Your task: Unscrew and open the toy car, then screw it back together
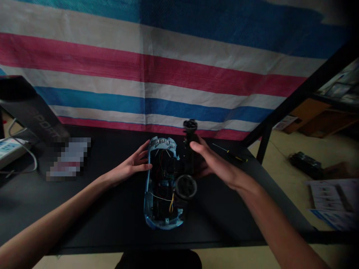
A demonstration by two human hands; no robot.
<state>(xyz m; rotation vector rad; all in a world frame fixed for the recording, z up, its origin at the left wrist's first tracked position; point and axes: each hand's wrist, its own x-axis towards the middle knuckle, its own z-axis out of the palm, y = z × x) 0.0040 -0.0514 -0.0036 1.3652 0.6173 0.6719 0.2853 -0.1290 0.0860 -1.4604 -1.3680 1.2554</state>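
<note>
A blue toy car body (148, 186) lies upside down on the black table, its hollow underside facing up. Thin wires, one yellow (171, 205), run inside it. My left hand (138, 160) rests against the body's left side, fingers apart. Along the right side, my right hand (203, 155) grips the black wheeled chassis (189, 157) of the car, tilted up on edge. One wheel (186, 186) faces me at its near end, another (190, 125) at the far end. The chassis hides part of the body's right edge and some of my right fingers.
A screwdriver (237, 156) with a black and yellow handle lies right of my right hand. On the left are a grey bottle (42, 112), a blurred-out object (70, 158) and a white power strip (12, 151). Striped sheeting (168, 74) hangs behind the table (112, 224).
</note>
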